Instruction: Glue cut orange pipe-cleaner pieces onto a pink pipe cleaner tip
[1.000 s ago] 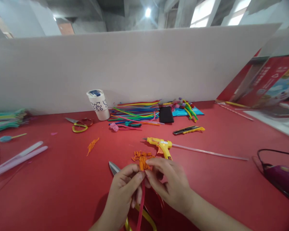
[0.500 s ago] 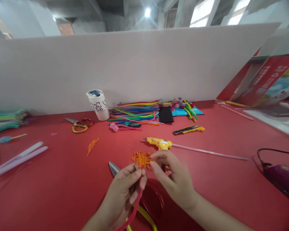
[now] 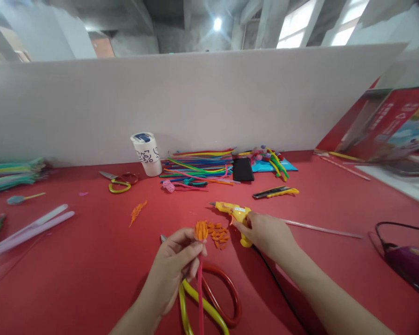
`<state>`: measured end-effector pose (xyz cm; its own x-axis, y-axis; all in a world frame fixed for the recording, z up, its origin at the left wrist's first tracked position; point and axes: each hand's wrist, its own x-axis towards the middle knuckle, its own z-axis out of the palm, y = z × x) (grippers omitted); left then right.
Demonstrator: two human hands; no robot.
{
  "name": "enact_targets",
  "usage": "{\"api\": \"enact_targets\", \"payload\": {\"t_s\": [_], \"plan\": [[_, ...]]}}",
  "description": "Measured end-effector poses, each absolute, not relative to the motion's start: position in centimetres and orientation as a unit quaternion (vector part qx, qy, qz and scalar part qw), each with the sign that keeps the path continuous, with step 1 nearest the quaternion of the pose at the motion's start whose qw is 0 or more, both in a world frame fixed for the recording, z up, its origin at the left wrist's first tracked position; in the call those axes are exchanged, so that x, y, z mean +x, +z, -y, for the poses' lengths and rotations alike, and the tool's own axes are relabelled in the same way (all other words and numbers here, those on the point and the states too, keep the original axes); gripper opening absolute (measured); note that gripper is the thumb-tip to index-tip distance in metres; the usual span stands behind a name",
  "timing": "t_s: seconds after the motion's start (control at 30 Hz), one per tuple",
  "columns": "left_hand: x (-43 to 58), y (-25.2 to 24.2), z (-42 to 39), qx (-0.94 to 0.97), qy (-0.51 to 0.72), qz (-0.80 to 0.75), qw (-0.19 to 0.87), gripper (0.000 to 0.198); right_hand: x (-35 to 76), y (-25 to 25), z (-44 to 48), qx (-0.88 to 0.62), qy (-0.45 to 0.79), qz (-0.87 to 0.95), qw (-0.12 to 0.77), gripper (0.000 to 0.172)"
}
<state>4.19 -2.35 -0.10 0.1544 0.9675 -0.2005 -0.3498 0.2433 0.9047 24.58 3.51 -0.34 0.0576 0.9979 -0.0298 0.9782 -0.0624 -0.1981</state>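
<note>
My left hand (image 3: 177,266) pinches a pink pipe cleaner (image 3: 200,288) upright just below its top, where short orange pieces form a flower head (image 3: 201,230). To the right, my right hand (image 3: 270,235) closes round the yellow glue gun (image 3: 240,215), which lies on the table with its nozzle pointing left; part of its grip is hidden by the fingers. Loose orange pieces (image 3: 219,235) are scattered between the two hands. Under the left hand lie large scissors with a red and a yellow handle (image 3: 232,288), their blades mostly covered.
Behind are a white cup (image 3: 147,156), a pile of coloured pipe cleaners (image 3: 195,163), a black phone-like slab (image 3: 243,169) and a utility knife (image 3: 274,191). Smaller scissors (image 3: 120,183) and an orange twisted strip (image 3: 137,213) lie left. A purple device (image 3: 410,263) with a cord sits right.
My right hand has left the orange flower head and moved right onto the glue gun, closing on it. The left hand still holds the pink pipe cleaner, now more upright.
</note>
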Motion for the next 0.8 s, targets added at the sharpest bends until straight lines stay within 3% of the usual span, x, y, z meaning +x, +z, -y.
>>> {"api": "enact_targets", "payload": {"t_s": [0.27,0.53,0.8], "plan": [[4.0,0.7,2.5,0.492,0.548,-0.465,0.491,0.010,24.9,-2.2,-4.4,-0.707,0.181,0.658,0.187,0.022],[4.1,0.2,1.7,0.401,0.514,-0.466,0.598,0.015,24.8,-1.8,-4.7,-0.585,0.428,0.561,0.399,0.026],[3.7,0.2,1.4,0.341,0.529,-0.418,0.655,0.016,24.2,-0.8,-3.0,-0.470,0.598,0.479,0.438,0.018]]}}
